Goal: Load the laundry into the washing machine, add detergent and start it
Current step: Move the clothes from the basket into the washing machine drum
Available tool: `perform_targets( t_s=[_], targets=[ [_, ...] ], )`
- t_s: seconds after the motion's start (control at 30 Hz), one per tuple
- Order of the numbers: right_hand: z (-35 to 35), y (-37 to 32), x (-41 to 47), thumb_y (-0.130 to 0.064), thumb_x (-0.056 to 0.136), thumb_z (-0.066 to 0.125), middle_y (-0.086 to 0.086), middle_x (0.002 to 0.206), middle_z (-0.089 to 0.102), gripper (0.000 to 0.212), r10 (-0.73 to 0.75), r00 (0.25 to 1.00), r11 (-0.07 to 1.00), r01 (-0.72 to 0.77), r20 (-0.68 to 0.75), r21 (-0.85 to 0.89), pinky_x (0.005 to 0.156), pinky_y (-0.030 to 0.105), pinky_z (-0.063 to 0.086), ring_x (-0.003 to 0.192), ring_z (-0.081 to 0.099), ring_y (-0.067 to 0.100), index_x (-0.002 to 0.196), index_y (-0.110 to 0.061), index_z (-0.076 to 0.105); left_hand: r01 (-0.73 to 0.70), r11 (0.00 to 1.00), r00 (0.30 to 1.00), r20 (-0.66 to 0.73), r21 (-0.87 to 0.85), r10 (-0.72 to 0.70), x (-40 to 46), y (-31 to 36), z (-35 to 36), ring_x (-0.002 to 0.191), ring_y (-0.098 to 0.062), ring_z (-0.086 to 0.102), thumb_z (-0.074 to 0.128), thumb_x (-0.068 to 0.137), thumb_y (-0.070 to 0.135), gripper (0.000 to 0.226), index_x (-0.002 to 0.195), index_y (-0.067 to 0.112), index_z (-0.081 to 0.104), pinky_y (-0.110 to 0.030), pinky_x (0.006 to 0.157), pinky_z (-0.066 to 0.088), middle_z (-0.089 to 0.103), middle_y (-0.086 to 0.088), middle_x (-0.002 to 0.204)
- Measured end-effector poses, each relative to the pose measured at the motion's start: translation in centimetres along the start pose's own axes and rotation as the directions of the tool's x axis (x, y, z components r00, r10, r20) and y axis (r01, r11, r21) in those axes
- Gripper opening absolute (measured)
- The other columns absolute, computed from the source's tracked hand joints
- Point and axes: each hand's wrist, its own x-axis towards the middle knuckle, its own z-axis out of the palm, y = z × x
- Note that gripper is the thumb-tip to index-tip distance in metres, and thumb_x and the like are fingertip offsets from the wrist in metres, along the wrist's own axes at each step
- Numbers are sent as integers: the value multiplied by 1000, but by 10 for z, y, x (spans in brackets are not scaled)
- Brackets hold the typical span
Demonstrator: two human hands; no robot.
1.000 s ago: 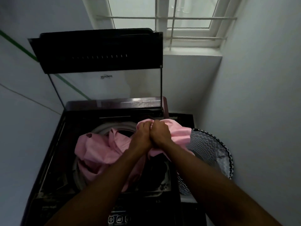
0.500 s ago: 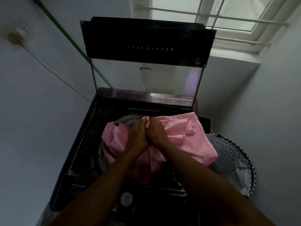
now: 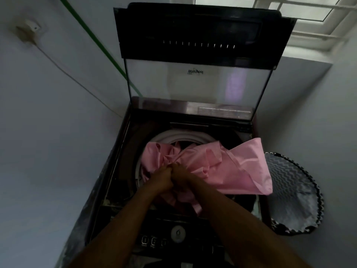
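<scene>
Head view: washing machine fills a pale-walled corner.

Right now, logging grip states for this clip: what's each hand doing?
Left hand: closed, gripping the pink cloth over the washer drum.
Right hand: closed, gripping the same pink cloth beside the left.

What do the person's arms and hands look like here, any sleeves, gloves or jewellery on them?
Both forearms are bare as far as the picture shows, with no sleeves in view. The left hand and right hand wear no gloves. No watch, bracelet or ring is visible, though the light is dim and the fingers are partly hidden.
</scene>
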Motion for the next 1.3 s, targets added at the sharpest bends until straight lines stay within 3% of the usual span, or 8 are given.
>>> perform_targets(
  t_s=[0.13,0.3,0.47,0.63,0.8,0.97,1.07,1.3],
  targets=[
    [-32,7,9,-32,78,50,22,121,57,53,-53,947,992,12,-317,-130,92,43,46,112,53,39,125,-6,57,-172,984,940,-307,-53,148,-4,12,-8,131,-29,46,57,87,23,53,138,9,54,-36,109,36,51,-12,141],
    [-86,38,-11,-20,78,59,17,122,46,32,146,702,865,-432,-697,-254,91,54,39,115,41,38,110,-17,58,-301,951,930,-241,-71,276,2,46,2,135,-25,40,63,84,23,54,137,19,52,-28,109,29,45,-7,144],
    [-107,91,-30,-35,95,50,25,156,14,59,389,622,761,-633,-680,-144,95,78,25,139,19,50,147,-18,28,-409,913,903,-151,-18,401,12,100,23,138,-23,37,50,77,47,66,141,34,47,-39,111,34,43,-1,149],
    [-100,127,-53,-38,98,47,32,156,6,74,488,563,732,-681,-666,-39,101,69,32,131,30,58,156,-18,5,-493,870,868,-75,-11,491,21,143,45,134,-17,43,47,73,46,65,138,49,44,-43,99,47,47,11,146],
    [-129,105,-76,-7,94,41,12,108,66,31,140,707,783,-507,-693,-360,80,38,52,106,60,34,113,-9,66,-517,851,856,-77,-93,512,16,148,51,137,-19,42,52,78,50,67,143,47,39,-44,104,44,49,4,147],
    [-155,63,-79,-5,92,45,20,110,64,24,91,731,929,-307,-677,-206,83,42,48,104,62,38,108,-1,63,-459,865,887,-162,-200,433,16,130,44,130,-21,49,48,79,47,65,143,33,47,-39,103,45,52,-2,143],
    [-134,52,-54,-1,85,54,21,111,63,28,81,746,988,-148,-661,-46,85,42,46,106,59,39,112,-3,59,-376,870,924,-203,-318,325,21,124,31,114,-33,60,28,77,76,94,128,5,60,-40,97,46,64,-18,121],
    [-52,55,8,-24,89,57,19,143,45,72,-23,947,968,-59,-320,-245,101,46,39,125,49,37,151,-9,24,-360,876,907,-338,-321,249,10,52,2,110,-3,55,57,82,11,36,115,4,69,-32,102,39,62,1,118]
  ],
)
